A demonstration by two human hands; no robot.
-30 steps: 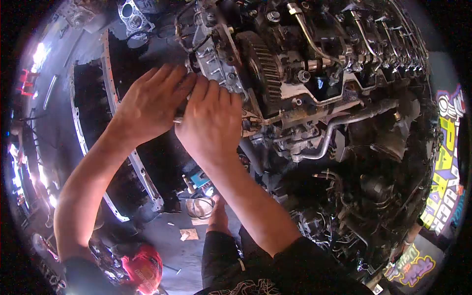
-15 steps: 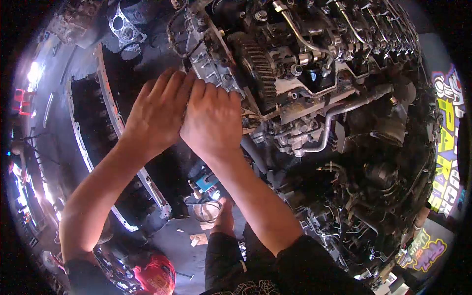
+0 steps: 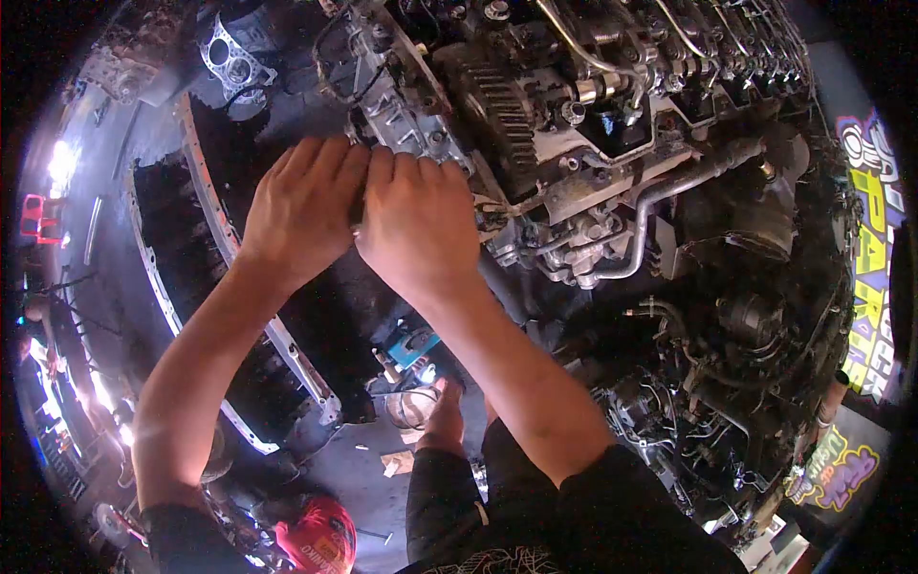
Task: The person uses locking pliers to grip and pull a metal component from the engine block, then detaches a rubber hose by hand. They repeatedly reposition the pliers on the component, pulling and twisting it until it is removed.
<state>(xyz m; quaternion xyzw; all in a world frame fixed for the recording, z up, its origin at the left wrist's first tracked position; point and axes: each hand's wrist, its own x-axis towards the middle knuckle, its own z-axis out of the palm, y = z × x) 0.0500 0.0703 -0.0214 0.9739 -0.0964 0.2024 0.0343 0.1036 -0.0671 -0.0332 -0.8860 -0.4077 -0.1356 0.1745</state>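
Hands meet at the engine (image 3: 593, 124): the left hand (image 3: 304, 206) and right hand (image 3: 419, 225) touch, fingers pressed together, curled against its finned housing (image 3: 397, 110); any held object is hidden.

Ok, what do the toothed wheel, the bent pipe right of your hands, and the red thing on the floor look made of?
Toothed wheel: dark metal, dull and greasy. Bent pipe: bare metal, grey with a dull sheen and grime. Red thing: probably glossy plastic, smooth with highlights; partly cut off, so unsure.
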